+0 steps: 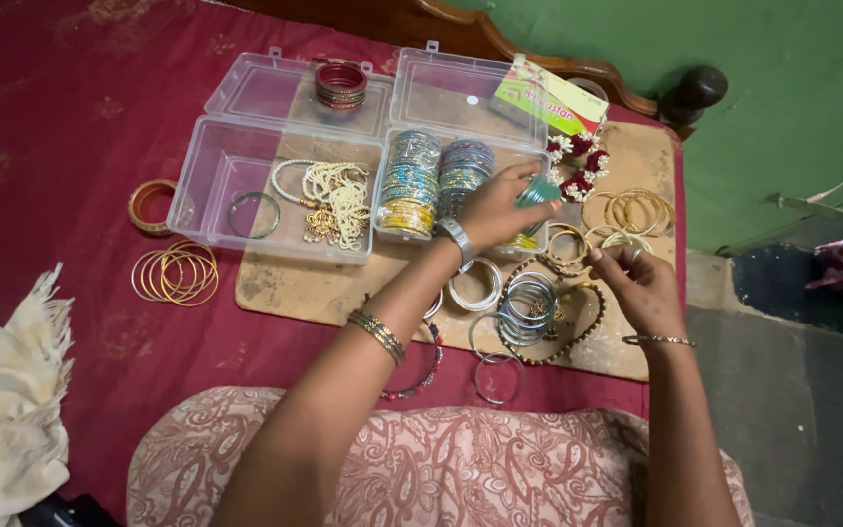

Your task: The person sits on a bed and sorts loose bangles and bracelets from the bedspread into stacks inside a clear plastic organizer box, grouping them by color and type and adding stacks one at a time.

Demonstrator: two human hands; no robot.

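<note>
Pinching a thin gold bangle in my right hand just right of the right clear box, my left hand grips teal bangles over it, below a slanted green-yellow-pink card at its lid's far corner.

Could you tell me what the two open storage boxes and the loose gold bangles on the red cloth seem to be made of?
The storage boxes look like clear, glossy plastic: the red cloth shows through their walls and lids. The gold bangles look like thin polished metal, judging by their bright yellow sheen, though gold-coloured plastic cannot be ruled out.
</note>
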